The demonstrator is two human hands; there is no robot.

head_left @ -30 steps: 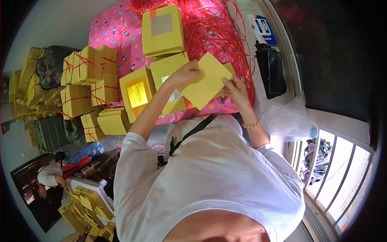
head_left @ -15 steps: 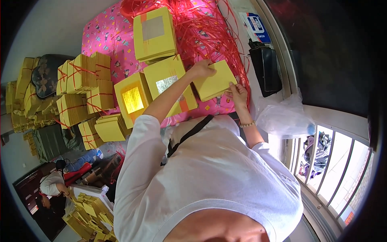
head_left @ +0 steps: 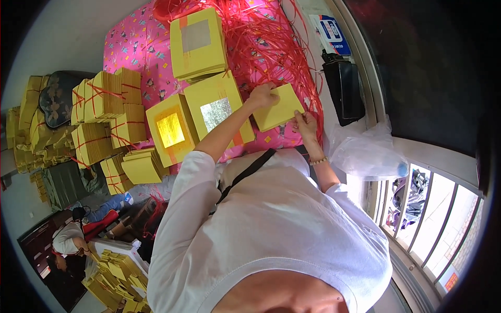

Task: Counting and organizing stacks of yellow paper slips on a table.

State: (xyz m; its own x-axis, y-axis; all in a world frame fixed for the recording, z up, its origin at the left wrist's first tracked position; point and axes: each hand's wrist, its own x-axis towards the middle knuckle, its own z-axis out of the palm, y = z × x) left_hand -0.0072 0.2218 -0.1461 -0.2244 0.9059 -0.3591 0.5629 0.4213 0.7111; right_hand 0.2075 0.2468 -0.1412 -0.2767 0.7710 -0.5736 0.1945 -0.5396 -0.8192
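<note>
A rectangular stack of plain yellow paper sheets (head_left: 279,110) lay on a pink figure-printed cover (head_left: 140,47), a person in a white T-shirt (head_left: 282,219) working over it. The left hand (head_left: 262,96) reached across to its far-left edge, fingers bent and close together over the paper; whether the thumb closed beneath could not be told. The right hand (head_left: 307,126), a pale beaded bracelet (head_left: 318,161) at its wrist, pinched the right corner, thumb nearly meeting curled fingers. Just left stood a yellow paper pile with a silver foil square (head_left: 197,104), beside another with a gold foil square (head_left: 156,116); farther off rose a yellow paper pile with a dull grey square (head_left: 183,65). Glossy red plastic ribbon (head_left: 271,52) sprawled in a tangle over the far side. At left, yellow paper bundles tied with red ribbon (head_left: 107,99) were stacked high. To the right sat a black oblong bag (head_left: 343,96) and a crumpled clear plastic bag (head_left: 368,151). Well behind, at left, a second person (head_left: 68,237) bent near a heap of loose yellow paper pieces (head_left: 112,274).
</note>
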